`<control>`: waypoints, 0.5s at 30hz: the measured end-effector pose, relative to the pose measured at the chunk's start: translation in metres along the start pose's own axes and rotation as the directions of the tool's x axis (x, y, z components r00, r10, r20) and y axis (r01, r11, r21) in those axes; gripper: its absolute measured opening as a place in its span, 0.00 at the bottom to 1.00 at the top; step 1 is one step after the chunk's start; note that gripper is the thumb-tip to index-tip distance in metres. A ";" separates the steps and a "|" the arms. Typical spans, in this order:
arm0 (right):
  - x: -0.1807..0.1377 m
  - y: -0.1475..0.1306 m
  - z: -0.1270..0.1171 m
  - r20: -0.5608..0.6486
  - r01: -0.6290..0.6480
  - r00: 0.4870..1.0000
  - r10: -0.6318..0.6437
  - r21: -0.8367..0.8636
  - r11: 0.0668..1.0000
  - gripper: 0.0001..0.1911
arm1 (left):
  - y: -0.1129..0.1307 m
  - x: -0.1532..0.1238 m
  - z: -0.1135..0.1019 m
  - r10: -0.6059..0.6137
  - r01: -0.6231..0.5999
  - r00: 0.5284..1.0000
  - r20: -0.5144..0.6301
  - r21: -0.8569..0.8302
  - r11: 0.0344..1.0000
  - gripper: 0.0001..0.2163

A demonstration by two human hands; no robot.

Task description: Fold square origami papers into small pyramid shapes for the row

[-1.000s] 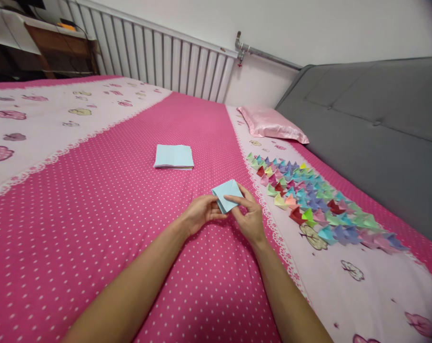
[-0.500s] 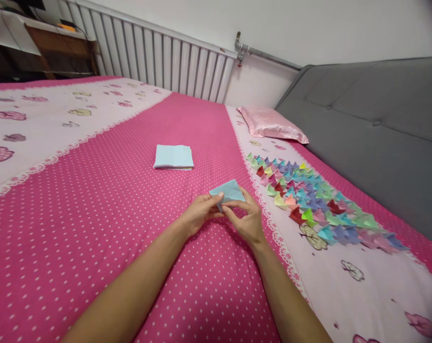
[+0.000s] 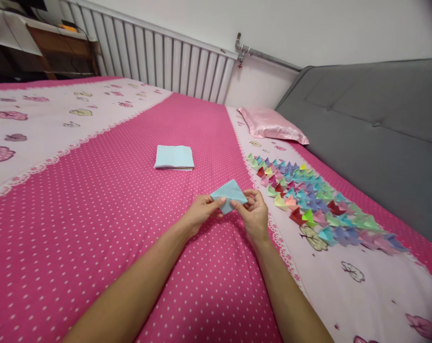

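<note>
A light blue folded paper piece [image 3: 229, 193] is held just above the pink dotted bedspread [image 3: 112, 214]. My left hand [image 3: 200, 214] pinches its lower left edge with thumb and fingers. My right hand [image 3: 256, 216] pinches its lower right edge, fingers curled. A flat stack of light blue paper sheets [image 3: 174, 156] lies farther away on the bedspread, apart from both hands. To the right, several small folded paper shapes in many colours [image 3: 308, 200] lie in rows on the pale floral strip.
A pink satin pillow [image 3: 271, 125] lies beyond the coloured shapes. A grey padded headboard [image 3: 373, 138] runs along the right. A white radiator [image 3: 165, 59] lines the far wall, and a dark wooden desk [image 3: 55, 52] stands at the far left.
The blue paper has been turned and flattened between the fingers. My right hand has shifted slightly right, from lying over the paper to pinching its right edge.
</note>
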State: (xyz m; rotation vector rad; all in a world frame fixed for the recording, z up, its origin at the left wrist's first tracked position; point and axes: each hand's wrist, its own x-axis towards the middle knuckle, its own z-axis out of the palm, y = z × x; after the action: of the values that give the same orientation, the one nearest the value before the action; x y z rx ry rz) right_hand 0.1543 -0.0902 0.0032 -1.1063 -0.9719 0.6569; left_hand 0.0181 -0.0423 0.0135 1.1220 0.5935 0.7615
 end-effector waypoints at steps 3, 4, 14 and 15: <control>0.000 -0.001 0.000 0.036 -0.035 0.999 0.035 -0.005 0.999 0.19 | 0.002 -0.001 0.000 0.033 -0.027 0.996 -0.082 0.070 0.997 0.13; 0.000 -0.001 0.000 0.051 -0.049 0.997 0.050 -0.012 0.999 0.17 | 0.002 -0.001 0.000 0.042 -0.033 0.994 -0.104 0.087 0.996 0.12; -0.003 -0.003 0.000 0.076 -0.102 0.992 0.105 -0.043 0.994 0.11 | 0.000 0.000 -0.002 0.084 -0.063 0.987 -0.139 0.147 0.987 0.12; -0.003 -0.003 0.000 0.075 -0.096 0.992 0.100 -0.057 0.994 0.11 | 0.000 0.000 -0.002 0.091 -0.068 0.985 -0.144 0.158 0.985 0.12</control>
State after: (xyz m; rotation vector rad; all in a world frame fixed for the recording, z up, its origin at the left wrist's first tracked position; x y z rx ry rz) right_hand 0.1531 -0.0940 0.0050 -1.1887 -1.0114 0.7622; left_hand 0.0170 -0.0410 0.0127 1.2421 0.7475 0.8868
